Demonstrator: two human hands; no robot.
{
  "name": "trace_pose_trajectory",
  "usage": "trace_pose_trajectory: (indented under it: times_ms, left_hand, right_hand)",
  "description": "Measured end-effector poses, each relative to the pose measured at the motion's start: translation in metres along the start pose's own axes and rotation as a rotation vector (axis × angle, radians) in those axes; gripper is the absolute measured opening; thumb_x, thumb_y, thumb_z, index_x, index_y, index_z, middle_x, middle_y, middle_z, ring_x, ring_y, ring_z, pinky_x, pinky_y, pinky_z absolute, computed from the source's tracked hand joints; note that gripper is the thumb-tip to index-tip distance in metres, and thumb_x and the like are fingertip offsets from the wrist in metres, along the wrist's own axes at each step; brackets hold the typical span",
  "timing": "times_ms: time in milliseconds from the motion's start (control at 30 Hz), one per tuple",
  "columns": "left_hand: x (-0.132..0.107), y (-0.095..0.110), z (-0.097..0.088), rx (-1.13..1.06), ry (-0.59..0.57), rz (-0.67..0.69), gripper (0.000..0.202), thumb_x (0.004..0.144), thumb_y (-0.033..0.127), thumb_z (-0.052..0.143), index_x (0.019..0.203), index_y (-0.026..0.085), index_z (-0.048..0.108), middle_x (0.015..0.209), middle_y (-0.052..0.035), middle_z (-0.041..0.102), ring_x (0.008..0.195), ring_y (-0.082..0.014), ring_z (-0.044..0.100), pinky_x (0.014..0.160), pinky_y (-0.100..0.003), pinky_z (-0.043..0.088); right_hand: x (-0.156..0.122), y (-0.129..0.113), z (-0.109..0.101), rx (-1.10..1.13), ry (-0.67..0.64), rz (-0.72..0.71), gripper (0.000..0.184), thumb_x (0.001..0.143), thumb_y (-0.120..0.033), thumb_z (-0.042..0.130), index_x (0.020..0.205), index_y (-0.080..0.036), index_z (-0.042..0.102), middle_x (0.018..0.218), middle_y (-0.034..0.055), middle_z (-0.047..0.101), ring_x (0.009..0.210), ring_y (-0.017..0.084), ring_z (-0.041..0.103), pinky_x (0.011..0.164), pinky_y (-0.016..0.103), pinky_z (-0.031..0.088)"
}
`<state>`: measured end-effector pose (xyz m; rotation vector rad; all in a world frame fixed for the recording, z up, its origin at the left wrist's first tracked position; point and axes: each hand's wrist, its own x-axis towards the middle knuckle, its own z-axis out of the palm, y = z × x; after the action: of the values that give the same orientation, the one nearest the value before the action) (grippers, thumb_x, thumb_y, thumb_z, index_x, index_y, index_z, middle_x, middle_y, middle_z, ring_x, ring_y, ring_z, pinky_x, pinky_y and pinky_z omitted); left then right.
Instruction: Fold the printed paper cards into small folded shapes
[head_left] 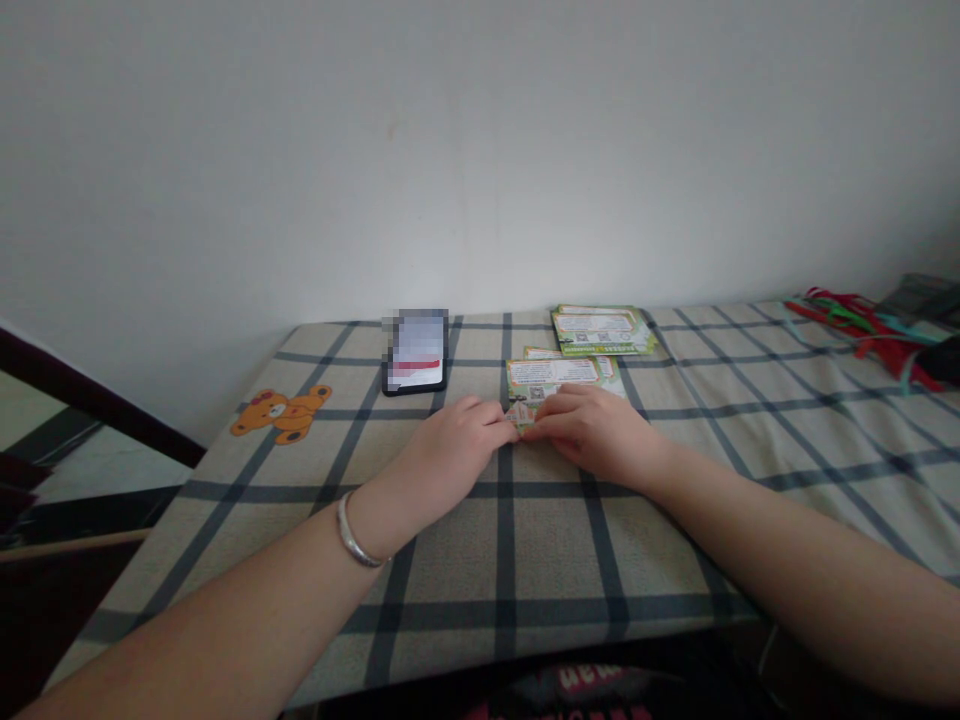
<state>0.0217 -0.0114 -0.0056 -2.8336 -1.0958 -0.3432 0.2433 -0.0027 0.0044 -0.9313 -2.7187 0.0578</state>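
My left hand and my right hand meet at the lower left corner of a green-and-white printed card. The fingers of both are closed, and the fingertips pinch at that corner. Lying on the cloth, the card carries small text and a square code; my right hand covers its lower right part. The edge of at least one more card shows behind it. Just beyond lies a loose stack of similar cards. A silver bangle circles my left wrist.
A checked cloth covers the table, wrinkled on the right. A phone with a partly blurred screen lies at the back left, near a flat orange teddy bear figure. Colourful ribbons are heaped far right. A white wall stands behind.
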Motion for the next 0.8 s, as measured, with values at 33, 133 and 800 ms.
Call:
trace_pose_trajectory:
  times_ms: [33, 133, 800]
  left_hand:
    - [0.000, 0.000, -0.001, -0.009, -0.002, -0.006, 0.019, 0.092, 0.013, 0.049, 0.095, 0.019, 0.067, 0.090, -0.0043, 0.060, 0.087, -0.0194, 0.051, 0.075, -0.033, 0.046]
    - [0.001, 0.001, -0.002, -0.026, -0.007, -0.008, 0.018, 0.092, 0.013, 0.049, 0.094, 0.019, 0.066, 0.090, -0.0042, 0.059, 0.088, -0.0193, 0.051, 0.076, -0.033, 0.045]
    - [-0.002, 0.007, -0.011, 0.180, 0.002, 0.038, 0.009, 0.090, 0.021, 0.059, 0.092, 0.021, 0.068, 0.089, -0.0032, 0.062, 0.086, -0.0198, 0.056, 0.072, -0.034, 0.043]
  right_hand:
    - [0.000, -0.001, 0.000, -0.014, -0.002, -0.007, 0.037, 0.085, -0.007, 0.050, 0.106, -0.028, 0.070, 0.093, 0.0020, 0.067, 0.088, 0.019, 0.055, 0.081, 0.032, 0.041]
    - [0.000, -0.003, 0.000, -0.061, -0.007, -0.003, 0.035, 0.084, -0.008, 0.051, 0.104, -0.028, 0.071, 0.093, 0.0018, 0.067, 0.087, 0.019, 0.055, 0.078, 0.032, 0.041]
    - [-0.001, -0.001, -0.005, -0.187, -0.054, 0.041, 0.020, 0.084, -0.017, 0.057, 0.090, -0.029, 0.073, 0.091, -0.0013, 0.068, 0.079, 0.017, 0.061, 0.071, 0.031, 0.039]
